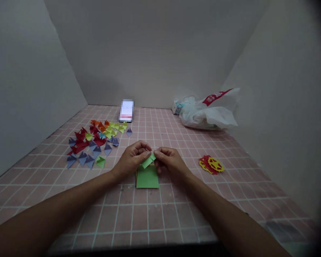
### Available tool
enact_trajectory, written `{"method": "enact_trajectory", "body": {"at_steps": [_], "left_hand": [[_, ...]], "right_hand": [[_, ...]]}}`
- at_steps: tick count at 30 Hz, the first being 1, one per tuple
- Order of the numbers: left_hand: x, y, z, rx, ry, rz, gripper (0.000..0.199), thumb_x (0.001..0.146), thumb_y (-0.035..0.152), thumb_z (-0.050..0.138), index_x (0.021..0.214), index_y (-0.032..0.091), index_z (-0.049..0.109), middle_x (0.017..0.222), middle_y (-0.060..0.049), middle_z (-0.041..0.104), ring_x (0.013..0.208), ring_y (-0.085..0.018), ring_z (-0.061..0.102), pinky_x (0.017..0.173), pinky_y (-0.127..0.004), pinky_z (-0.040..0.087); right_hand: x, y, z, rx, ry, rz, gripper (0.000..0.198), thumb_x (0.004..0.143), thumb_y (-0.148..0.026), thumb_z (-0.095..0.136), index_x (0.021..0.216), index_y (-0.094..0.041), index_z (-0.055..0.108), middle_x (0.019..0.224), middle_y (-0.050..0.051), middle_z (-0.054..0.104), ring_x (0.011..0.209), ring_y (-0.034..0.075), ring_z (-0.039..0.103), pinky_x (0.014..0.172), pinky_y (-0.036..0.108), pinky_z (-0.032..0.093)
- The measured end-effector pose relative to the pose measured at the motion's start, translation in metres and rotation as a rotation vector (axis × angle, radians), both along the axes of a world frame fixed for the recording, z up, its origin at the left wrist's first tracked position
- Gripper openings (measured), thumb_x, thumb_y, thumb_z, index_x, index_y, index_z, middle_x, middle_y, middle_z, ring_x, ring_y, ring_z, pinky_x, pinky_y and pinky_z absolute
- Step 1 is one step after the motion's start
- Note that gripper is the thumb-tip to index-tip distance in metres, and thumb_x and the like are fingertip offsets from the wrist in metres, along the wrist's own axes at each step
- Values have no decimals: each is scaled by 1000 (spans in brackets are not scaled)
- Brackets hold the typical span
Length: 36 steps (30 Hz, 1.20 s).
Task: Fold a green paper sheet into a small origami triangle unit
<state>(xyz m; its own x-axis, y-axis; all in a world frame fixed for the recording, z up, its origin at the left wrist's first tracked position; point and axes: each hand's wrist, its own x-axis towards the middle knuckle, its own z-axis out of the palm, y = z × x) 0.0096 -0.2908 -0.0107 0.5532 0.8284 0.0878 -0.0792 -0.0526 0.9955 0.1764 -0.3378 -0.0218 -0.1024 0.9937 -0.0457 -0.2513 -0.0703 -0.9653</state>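
A small piece of folded green paper (pixel 147 161) is pinched between my two hands, just above the table. My left hand (pixel 133 157) grips its left and upper edge with thumb and forefinger. On the other side, the thumb and fingertips of my right hand (pixel 171 162) close on the right corner. Under the hands lies a stack of square green paper (pixel 147 178), its upper part partly covered by the folded piece. To the left, many folded paper pieces (pixel 96 151) in purple, red, orange, yellow and green are spread in a loose group.
A phone with a lit, blurred screen (pixel 126 110) stands at the back. A white plastic bag (pixel 211 114) with red print rests at the back right beside a small box (pixel 176 107). Red and yellow cut-out discs (pixel 212 165) lie right of my hands. Walls enclose the tiled-pattern tabletop (pixel 117 214).
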Motion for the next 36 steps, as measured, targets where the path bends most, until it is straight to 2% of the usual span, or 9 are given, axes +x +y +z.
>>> {"method": "enact_trajectory", "body": {"at_steps": [5, 10, 13, 17, 22, 26, 30, 34, 36], "left_hand": [[0, 1, 1, 29, 73, -12, 21, 80, 35, 66, 91, 18, 62, 63, 4, 57, 54, -9, 50, 52, -20, 36], [2, 0, 3, -75, 134, -48, 28, 78, 41, 64, 67, 17, 56, 57, 2, 55, 47, -10, 49, 46, -22, 39], [2, -2, 2, -66, 141, -29, 28, 77, 41, 64, 67, 17, 55, 56, 3, 53, 47, -11, 50, 46, -23, 43], [3, -5, -1, -23, 175, -17, 30, 78, 43, 62, 68, 17, 55, 60, 1, 55, 51, -11, 52, 47, -23, 45], [1, 0, -3, -22, 176, -24, 32, 77, 45, 64, 67, 16, 55, 58, 2, 54, 51, -11, 51, 46, -21, 42], [-1, 8, -3, -69, 42, -114, 31, 85, 45, 56, 80, 14, 61, 71, -1, 61, 62, -12, 59, 58, -24, 49], [-1, 8, 1, 66, -27, -83, 27, 81, 32, 64, 104, 17, 62, 91, -3, 63, 76, -14, 62, 68, -26, 51], [-1, 2, 5, 200, -47, -87, 13, 79, 26, 67, 86, 15, 65, 80, -1, 59, 68, -10, 57, 65, -23, 47], [-2, 0, 7, 210, -41, -79, 12, 80, 25, 65, 80, 14, 64, 76, 0, 58, 65, -9, 54, 63, -23, 45]], "right_hand": [[0, 0, -1, -20, -13, -32, 30, 77, -40, 70, 63, -17, 56, 48, -5, 54, 34, 6, 45, 34, 17, 35], [0, 0, -3, 38, -106, -85, 31, 79, -39, 69, 61, -18, 55, 45, -6, 52, 34, 6, 43, 34, 18, 34], [-1, 0, -5, 54, -150, -95, 33, 81, -41, 66, 61, -18, 54, 45, -5, 52, 35, 7, 44, 35, 19, 33], [-2, 0, -6, 23, -135, -20, 30, 78, -43, 67, 66, -18, 56, 48, -5, 54, 37, 7, 48, 37, 18, 36], [-4, 0, -2, -26, -138, -70, 32, 77, -41, 68, 62, -17, 53, 46, -7, 51, 33, 6, 44, 32, 17, 32], [2, 2, 2, -49, 62, -14, 32, 74, -40, 72, 63, -17, 53, 46, -7, 52, 32, 5, 43, 32, 17, 33], [6, 2, 4, -96, 254, 63, 31, 72, -37, 75, 66, -16, 54, 46, -8, 50, 31, 4, 42, 33, 17, 35], [1, -1, 3, -156, 292, 243, 27, 75, -38, 73, 71, -16, 57, 47, -9, 49, 31, 5, 39, 34, 18, 37], [-1, -2, 1, -121, 221, 251, 29, 79, -42, 69, 71, -16, 59, 48, -6, 51, 34, 6, 42, 35, 19, 37]]}}
